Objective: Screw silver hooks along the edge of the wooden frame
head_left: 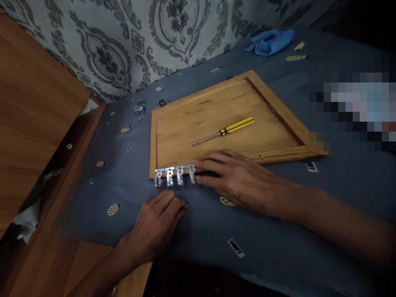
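Note:
A wooden panel (185, 123) with a raised frame lies flat on the dark blue patterned cloth. Along its near left edge sits a silver hook rack (169, 175), its several hooks hanging over the side. My right hand (239, 181) grips the rack's right end against the panel edge, thumb below and fingers above. In front of the rack, my left hand (162, 218) is closed in a pinch, with the tip of a thin metal screw (187, 206) poking out. On the panel rests a yellow-handled screwdriver (236, 126), touched by neither hand.
Behind the panel's left corner lie a bundle of metal pieces (140, 107), small screws (141, 120) and a dark clip-like piece (161, 103). A crumpled blue cloth (270, 42) sits at the back by the patterned wall. Wooden furniture (40, 103) borders the left.

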A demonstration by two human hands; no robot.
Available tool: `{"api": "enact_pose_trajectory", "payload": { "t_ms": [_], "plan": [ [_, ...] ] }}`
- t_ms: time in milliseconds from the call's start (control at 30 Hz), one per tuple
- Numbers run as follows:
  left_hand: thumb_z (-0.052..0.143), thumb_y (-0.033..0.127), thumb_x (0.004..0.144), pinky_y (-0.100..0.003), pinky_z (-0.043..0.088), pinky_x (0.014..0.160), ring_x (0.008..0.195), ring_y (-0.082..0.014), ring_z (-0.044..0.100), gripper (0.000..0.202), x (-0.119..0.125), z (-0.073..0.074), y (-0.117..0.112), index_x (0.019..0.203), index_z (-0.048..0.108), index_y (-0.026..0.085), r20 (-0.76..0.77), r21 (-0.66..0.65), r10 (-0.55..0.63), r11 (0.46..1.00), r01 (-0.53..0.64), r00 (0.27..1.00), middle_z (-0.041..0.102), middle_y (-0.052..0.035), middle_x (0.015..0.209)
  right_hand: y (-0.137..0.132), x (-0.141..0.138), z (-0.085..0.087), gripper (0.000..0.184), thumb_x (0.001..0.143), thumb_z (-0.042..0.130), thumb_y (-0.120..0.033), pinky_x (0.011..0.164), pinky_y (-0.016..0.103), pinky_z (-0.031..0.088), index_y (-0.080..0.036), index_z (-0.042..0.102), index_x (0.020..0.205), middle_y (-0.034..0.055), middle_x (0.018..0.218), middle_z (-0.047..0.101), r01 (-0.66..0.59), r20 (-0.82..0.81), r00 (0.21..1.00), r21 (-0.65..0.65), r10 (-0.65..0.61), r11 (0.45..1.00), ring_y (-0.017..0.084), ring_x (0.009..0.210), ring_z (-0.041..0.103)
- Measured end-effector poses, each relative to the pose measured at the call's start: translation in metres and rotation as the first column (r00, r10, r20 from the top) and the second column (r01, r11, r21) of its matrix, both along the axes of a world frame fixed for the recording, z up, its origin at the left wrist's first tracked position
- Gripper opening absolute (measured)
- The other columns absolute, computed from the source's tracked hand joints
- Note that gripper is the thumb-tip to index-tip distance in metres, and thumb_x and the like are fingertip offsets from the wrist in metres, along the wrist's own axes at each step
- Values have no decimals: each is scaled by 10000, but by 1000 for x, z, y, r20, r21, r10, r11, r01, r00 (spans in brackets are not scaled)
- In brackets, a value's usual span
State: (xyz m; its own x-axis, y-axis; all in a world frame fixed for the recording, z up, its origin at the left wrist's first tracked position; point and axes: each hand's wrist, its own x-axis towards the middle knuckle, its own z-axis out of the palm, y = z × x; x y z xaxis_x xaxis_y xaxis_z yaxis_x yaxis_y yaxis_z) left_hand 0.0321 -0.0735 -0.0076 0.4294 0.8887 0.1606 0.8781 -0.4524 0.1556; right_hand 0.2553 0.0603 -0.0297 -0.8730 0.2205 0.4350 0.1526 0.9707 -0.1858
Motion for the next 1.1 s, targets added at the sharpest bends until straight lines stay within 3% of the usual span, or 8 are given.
{"api": "enact_pose_trajectory", "payload": {
  "t_ms": [333,533,900,1100],
  "plan": [
    [491,152,1028,-305,581,767,876,-168,689,97,-9,5,-1,998,569,200,173,-55,42,998,-33,984,686,-42,964,0,1,1,293,902,625,-119,954,451,489,-187,704,1176,96,1237,695,-9,11,1000,-32,9,999,275,1119,584],
    [503,149,1021,-299,592,763,893,-170,704,95,-10,2,0,991,583,190,213,-38,60,998,-53,975,693,-54,968,0,0,-1,288,914,631,-140,961,447,482,-203,693,1188,87,1245,694,-3,17,1000,-30,4,1000,276,1128,580],
    [495,173,1039,-296,610,779,961,-183,745,75,-7,5,-2,1019,562,203,141,39,35,998,-41,989,717,-78,1085,0,1,-1,296,913,629,-130,962,442,478,-201,690,1194,87,1253,688,0,18,1000,-36,0,999,277,1128,579],
    [512,161,1028,-301,600,801,978,-189,736,67,-9,2,-2,1023,557,211,144,6,57,998,-58,988,712,-72,1085,-1,1,0,267,926,621,-142,949,444,480,-192,692,1178,100,1245,689,-1,24,1000,-28,2,1000,283,1121,584]
  ]
}}
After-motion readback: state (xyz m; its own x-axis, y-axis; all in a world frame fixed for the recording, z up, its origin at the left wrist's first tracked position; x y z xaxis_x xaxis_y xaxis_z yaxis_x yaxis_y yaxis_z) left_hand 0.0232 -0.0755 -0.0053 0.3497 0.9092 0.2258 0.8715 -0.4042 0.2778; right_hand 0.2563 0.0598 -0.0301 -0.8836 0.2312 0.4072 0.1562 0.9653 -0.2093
